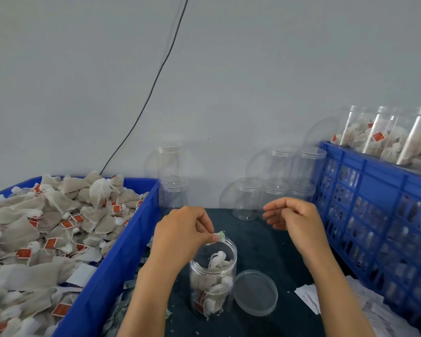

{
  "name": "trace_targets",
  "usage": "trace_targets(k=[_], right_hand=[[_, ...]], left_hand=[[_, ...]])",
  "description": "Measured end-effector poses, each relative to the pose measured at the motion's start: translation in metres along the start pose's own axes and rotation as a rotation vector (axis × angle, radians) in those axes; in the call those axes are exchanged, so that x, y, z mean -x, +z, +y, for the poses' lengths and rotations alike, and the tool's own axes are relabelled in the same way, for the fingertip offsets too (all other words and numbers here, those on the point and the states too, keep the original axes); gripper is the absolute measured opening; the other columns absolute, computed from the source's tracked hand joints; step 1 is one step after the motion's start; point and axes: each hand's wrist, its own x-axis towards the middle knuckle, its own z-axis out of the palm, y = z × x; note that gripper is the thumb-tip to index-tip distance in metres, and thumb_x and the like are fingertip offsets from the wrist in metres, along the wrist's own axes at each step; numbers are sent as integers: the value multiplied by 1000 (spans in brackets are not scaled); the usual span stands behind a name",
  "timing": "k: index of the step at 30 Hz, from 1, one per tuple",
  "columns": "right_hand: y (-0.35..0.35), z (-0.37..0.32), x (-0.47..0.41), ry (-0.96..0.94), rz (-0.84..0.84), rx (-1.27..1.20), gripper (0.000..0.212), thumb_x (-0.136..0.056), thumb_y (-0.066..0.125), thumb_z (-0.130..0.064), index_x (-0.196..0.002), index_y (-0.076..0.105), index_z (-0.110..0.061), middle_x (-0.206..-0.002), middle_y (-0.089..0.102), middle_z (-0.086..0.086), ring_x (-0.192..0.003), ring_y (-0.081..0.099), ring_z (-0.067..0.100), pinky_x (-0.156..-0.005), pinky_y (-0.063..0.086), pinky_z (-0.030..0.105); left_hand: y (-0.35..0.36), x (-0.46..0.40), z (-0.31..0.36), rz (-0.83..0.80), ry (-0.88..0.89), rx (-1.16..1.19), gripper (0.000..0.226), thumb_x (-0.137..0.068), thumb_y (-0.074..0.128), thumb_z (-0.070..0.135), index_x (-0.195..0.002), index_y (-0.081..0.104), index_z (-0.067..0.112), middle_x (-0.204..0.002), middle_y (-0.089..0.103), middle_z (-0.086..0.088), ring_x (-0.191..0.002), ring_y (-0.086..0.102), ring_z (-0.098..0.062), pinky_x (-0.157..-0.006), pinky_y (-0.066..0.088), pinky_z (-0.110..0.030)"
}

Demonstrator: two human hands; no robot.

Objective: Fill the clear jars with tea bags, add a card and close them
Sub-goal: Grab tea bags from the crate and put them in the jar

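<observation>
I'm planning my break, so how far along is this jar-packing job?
Done: filled jars stand in the right crate. In hand: the open jar is partly filled, and the left hand pinches a small tag over its mouth; the right hand holds nothing I can see. Left: its lid is off, empty jars wait, and the tea bag bin is still heaped.

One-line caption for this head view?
Left hand pinches a small tag over the open jar; right hand hovers, lid beside jar.
</observation>
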Motion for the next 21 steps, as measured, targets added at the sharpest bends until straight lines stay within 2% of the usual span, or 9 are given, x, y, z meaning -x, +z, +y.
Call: trace_targets(k=[3, 5, 8, 10, 13, 15, 19, 21], right_hand=[[-10, 5, -4, 43, 62, 0, 42, -86, 37, 11, -75, 71, -11, -68, 72, 2, -65, 67, 14, -65, 53, 26], [-15, 11, -8, 73, 71, 46, 42, -86, 37, 10, -74, 71, -12, -69, 72, 2, -69, 67, 17, -65, 52, 28], [-24, 21, -13, 116, 61, 133, 42, -86, 38, 9, -75, 70, -15, -72, 72, 1, -71, 66, 17, -63, 48, 25], [-33, 28, -15, 148, 66, 174, 42, -87, 38, 8, -76, 70, -16, -75, 72, 2, -72, 66, 16, -62, 47, 24], [-47, 39, -16, 208, 68, 232, 40, -89, 38, 8, -77, 69, -15, -80, 71, 4, -74, 65, 17, -61, 48, 25], [-55, 49, -15, 269, 49, 285, 39, -89, 38, 8, -77, 67, -14, -81, 70, 6, -74, 64, 17, -63, 50, 29], [-61, 69, -9, 390, -7, 352, 34, -89, 40, 5, -77, 67, -12, -82, 69, 8, -71, 61, 17, -62, 49, 28], [-62, 78, -5, 398, -25, 376, 32, -88, 42, 5, -76, 66, -12, -84, 69, 9, -71, 60, 16, -59, 47, 26]], left_hand=[[-2, 1, -4, -68, -16, -15, 20, -72, 81, 43, -76, 65, 31, -69, 67, 19, -68, 61, 7, -62, 42, -14], [-3, 0, -8, -51, -16, 9, 18, -78, 75, 46, -86, 66, 33, -82, 66, 22, -80, 61, 6, -71, 45, -16], [-2, -3, -12, 35, 25, -10, 19, -85, 67, 48, -97, 62, 35, -97, 59, 24, -94, 55, 2, -75, 38, -19], [0, -4, -15, 5, 31, 13, 26, -83, 66, 53, -101, 60, 35, -103, 59, 22, -96, 54, 1, -76, 37, -18], [2, -5, -16, -189, -6, 134, 58, -65, 62, 70, -111, 55, 34, -112, 57, 20, -105, 55, -2, -91, 44, -24], [5, -4, -15, -327, -5, 183, 79, -55, 60, 73, -123, 51, 31, -124, 55, 16, -115, 53, -5, -99, 43, -27], [11, 1, -7, -603, 61, 122, 109, -57, 74, 67, -146, 22, 33, -149, 34, 11, -127, 38, -4, -104, 34, -23], [14, 2, -6, -640, 77, 55, 115, -61, 84, 54, -149, 12, 36, -153, 25, 9, -135, 34, -10, -110, 33, -29]])
